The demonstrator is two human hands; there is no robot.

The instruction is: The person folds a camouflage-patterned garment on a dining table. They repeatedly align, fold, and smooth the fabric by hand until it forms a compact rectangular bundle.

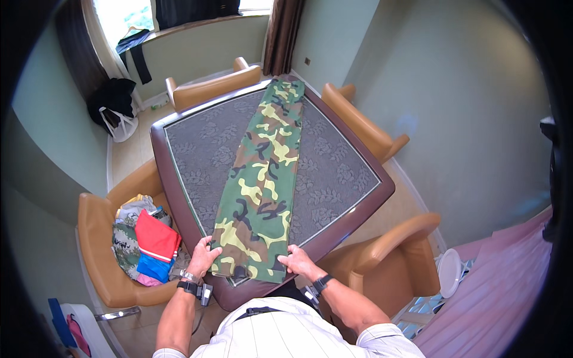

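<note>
A pair of camouflage trousers (264, 179), folded lengthwise, stretches across the table from the near edge to the far corner. The cloth is patterned in green, brown, yellow and black and lies mostly flat. At its near left corner my left hand (205, 258) has the thumb over the fabric edge. Opposite it, my right hand (303, 263) pinches the right edge close to the near end. Beneath lies a square table with a grey floral cloth top (197, 152) and a maroon padded rim (374, 197).
To the left, a tan armchair (91, 237) holds a heap of clothes (156, 237). More tan chairs stand at the far side (215, 87), far right (358, 121) and near right (394, 259). Dark clothing (109, 100) drapes a white stool (121, 127). A pink cloth (492, 286) hangs at lower right.
</note>
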